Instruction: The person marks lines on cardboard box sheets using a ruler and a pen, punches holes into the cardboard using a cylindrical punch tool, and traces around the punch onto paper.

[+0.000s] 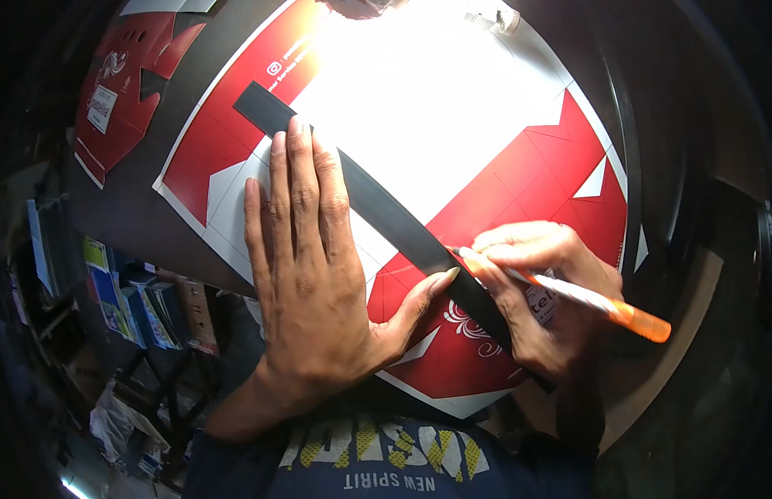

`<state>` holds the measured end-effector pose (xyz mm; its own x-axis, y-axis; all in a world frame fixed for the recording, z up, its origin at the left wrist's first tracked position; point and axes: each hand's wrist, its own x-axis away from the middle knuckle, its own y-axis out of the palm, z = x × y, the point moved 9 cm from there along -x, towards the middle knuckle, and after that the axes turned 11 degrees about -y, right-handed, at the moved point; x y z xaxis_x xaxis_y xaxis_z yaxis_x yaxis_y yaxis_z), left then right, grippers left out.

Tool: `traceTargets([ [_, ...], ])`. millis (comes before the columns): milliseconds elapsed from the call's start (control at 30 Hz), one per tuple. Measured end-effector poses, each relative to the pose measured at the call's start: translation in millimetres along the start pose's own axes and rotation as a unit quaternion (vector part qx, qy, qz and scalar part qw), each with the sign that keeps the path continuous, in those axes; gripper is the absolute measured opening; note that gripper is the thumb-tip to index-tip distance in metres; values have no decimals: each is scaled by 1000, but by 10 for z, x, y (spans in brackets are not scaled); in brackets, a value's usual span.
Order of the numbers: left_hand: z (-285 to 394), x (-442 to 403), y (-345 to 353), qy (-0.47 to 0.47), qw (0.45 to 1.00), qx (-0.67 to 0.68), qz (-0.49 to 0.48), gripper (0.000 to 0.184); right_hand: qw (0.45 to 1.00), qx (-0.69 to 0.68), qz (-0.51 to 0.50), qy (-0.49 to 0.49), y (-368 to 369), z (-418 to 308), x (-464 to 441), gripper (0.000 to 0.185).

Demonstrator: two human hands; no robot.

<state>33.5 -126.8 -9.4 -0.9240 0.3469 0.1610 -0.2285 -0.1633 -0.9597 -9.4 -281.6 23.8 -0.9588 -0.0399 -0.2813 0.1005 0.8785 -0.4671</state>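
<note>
A red and white printed cardboard sheet with thin drawn lines lies on the dark table. Across it, slanting from upper left to lower right, runs a flat black ruler. My left hand rests flat, fingers stretched, pressing on the ruler with its fingertips and thumb. In my right hand is an orange and white pen, pinched between thumb and fingers. The pen's tip meets the sheet right by the ruler's edge, near my left thumb. Strong glare washes out the sheet's upper middle.
At the upper left lies a cut red cardboard piece with notched edges. A bright lamp hangs at the top edge. Books stand on a shelf below left, beside a crumpled plastic bag. The dark table surrounds the sheet.
</note>
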Motion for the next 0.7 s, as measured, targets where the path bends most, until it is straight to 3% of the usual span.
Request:
traceTargets([
  [133, -6, -6, -2, -3, 1000, 7, 1, 121, 999, -10, 18, 45, -117, -1, 205, 16],
  [367, -18, -3, -67, -4, 1000, 2, 7, 120, 1000, -17, 9, 5, -40, -34, 59, 17],
  [433, -38, -7, -48, -6, 999, 34, -11, 119, 998, -53, 29, 37, 38, 73, -40, 17],
  [467, -50, -3, -69, -1, 999, 43, -2, 116, 999, -24, 26, -12, 72, 27, -120, 16],
  [567, -57, 19, -50, 0, 998, 69, -4, 114, 999, -21, 43, -22, 114, -33, -144, 15],
  [667, -24, 61, -88, 13, 997, 67, 22, 115, 999, 13, 31, 23, 11, -78, 29, 14],
  [700, -75, 58, -118, 8, 997, 71, 35, 115, 996, -17, 42, 79, -10, -27, 140, 12],
])
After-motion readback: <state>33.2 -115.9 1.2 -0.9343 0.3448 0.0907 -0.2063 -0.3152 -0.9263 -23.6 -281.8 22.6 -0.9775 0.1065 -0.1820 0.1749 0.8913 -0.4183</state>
